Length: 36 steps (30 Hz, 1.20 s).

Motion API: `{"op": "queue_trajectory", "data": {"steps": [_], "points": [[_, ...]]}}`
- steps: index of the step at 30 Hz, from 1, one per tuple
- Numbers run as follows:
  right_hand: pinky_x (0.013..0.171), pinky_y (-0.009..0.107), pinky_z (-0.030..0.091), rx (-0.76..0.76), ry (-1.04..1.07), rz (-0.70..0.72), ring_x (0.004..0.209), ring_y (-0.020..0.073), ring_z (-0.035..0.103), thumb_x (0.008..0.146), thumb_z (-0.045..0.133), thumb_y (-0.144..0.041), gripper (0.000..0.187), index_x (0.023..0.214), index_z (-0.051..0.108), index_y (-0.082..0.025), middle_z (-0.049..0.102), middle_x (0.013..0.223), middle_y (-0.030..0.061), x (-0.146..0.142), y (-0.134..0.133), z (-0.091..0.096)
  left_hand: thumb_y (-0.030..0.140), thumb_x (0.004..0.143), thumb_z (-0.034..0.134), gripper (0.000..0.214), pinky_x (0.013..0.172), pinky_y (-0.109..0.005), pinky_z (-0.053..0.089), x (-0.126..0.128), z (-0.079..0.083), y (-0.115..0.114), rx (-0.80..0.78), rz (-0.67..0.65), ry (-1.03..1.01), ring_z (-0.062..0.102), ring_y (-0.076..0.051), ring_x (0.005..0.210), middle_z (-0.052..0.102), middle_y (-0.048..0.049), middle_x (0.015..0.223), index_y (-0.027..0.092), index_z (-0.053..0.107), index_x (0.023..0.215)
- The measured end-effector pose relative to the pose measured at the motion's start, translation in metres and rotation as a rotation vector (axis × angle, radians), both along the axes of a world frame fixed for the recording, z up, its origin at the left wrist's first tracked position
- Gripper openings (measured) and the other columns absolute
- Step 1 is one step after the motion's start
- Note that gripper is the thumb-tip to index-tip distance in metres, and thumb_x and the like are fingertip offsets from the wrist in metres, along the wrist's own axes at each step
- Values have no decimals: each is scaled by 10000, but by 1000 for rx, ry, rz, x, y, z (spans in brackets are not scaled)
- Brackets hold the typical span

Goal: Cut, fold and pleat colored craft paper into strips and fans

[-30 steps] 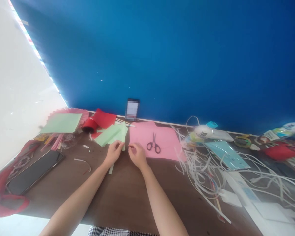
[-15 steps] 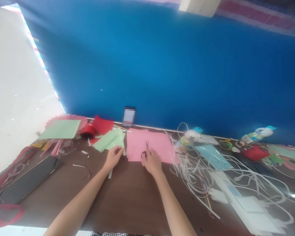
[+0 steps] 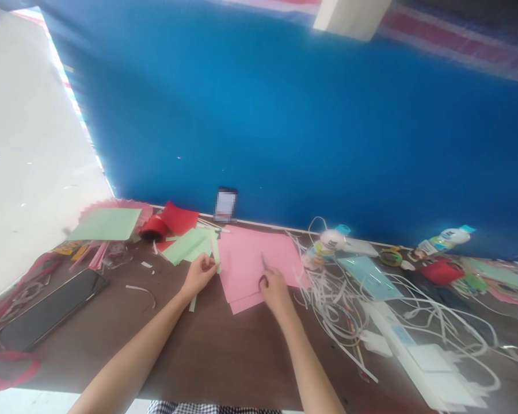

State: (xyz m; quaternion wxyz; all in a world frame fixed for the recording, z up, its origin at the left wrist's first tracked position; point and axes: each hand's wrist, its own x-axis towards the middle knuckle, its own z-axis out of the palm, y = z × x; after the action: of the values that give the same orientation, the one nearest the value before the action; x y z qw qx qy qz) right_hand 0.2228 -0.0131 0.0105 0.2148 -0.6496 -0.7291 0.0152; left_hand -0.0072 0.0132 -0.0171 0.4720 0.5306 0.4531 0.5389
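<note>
My left hand (image 3: 201, 272) pinches a narrow green paper strip (image 3: 216, 253) that runs from the green paper pile down past my wrist. My right hand (image 3: 274, 289) is closed on the black-handled scissors (image 3: 263, 271), whose blades point away from me. The scissors lie over the pink paper sheets (image 3: 246, 259), one of which sticks out toward me. Both hands rest low over the brown table (image 3: 224, 351).
Green sheets (image 3: 190, 244), a red paper roll (image 3: 154, 229) and a pink pleated fan (image 3: 112, 210) lie at the back left. A dark phone (image 3: 47, 310) rests left. White paper strips (image 3: 341, 299), a glue gun (image 3: 341, 240), bottle (image 3: 442, 238) and tape crowd the right. A blue wall stands behind.
My right hand left the green strip, reached right onto the pink paper and closed on the scissors. A pink sheet slid toward me. My left hand kept its hold on the strip.
</note>
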Motion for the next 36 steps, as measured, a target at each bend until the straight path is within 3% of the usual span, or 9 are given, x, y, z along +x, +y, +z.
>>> {"op": "queue_trajectory", "data": {"steps": [5, 7, 10, 14, 18, 21, 24, 28, 36], "points": [[882, 472, 344, 97, 33, -230, 997, 294, 488, 720, 420, -127, 296, 938, 620, -109, 564, 1010, 168, 26, 12, -9, 296, 688, 591, 148, 676, -269, 453, 2, 0, -1, 12, -70, 65, 593, -148, 707, 601, -16, 718, 171, 512, 687], [918, 481, 325, 167, 147, -106, 1062, 283, 462, 749, 432, -164, 298, 995, 596, -139, 540, 1084, 152, 12, 7, -15, 289, 702, 588, 150, 705, -280, 459, 4, 2, -3, 27, -121, 54, 608, -162, 764, 618, -38, 776, 172, 521, 769], [881, 402, 405, 121, 485, 174, 969, 211, 528, 786, 462, -234, 324, 1098, 525, -178, 551, 1073, 112, -21, -2, -15, 257, 746, 554, 156, 753, -294, 455, 7, 4, -7, 96, -197, 48, 615, -184, 878, 631, -42, 804, 188, 455, 845], [642, 320, 507, -92, 1049, 191, 672, 141, 587, 728, 594, -319, 566, 1230, 359, -207, 578, 975, 74, -56, -1, -4, 155, 780, 474, 152, 767, -295, 456, 9, 1, -12, 203, -209, 237, 615, -172, 899, 631, -32, 844, 201, 431, 919], [606, 302, 513, -165, 1366, 154, 581, 123, 576, 689, 638, -295, 604, 1214, 350, -217, 587, 746, -16, -69, 8, -5, 83, 775, 412, 212, 793, -317, 456, 8, -4, -12, 343, -167, 469, 581, -167, 914, 611, -47, 920, 203, 508, 921], [641, 312, 514, -89, 1405, 98, 612, 133, 584, 698, 621, -255, 532, 1171, 387, -199, 592, 725, -17, -67, 10, -14, 101, 773, 441, 253, 840, -345, 448, 9, -3, -12, 335, -139, 461, 551, -174, 953, 585, -65, 1010, 209, 521, 987], [652, 323, 517, -24, 1370, 102, 679, 152, 592, 716, 599, -233, 485, 1153, 393, -194, 598, 770, 7, -62, 10, -19, 159, 777, 487, 291, 840, -354, 463, 11, -2, -11, 183, -159, 263, 563, -171, 944, 567, -89, 1057, 199, 457, 1064], [654, 329, 523, 7, 1322, 147, 699, 153, 592, 745, 562, -205, 446, 1152, 376, -206, 588, 792, 14, -59, 8, -17, 262, 766, 554, 317, 818, -360, 478, 11, -7, -4, 7, -165, 36, 592, -173, 909, 601, -88, 971, 182, 427, 1045], [678, 332, 505, 106, 1081, 176, 760, 163, 579, 782, 507, -207, 402, 1156, 361, -209, 581, 820, 32, -62, 6, -19, 299, 668, 661, 307, 720, -313, 501, 7, -4, 2, -141, -126, -128, 617, -147, 722, 624, -27, 741, 151, 511, 892]]}}
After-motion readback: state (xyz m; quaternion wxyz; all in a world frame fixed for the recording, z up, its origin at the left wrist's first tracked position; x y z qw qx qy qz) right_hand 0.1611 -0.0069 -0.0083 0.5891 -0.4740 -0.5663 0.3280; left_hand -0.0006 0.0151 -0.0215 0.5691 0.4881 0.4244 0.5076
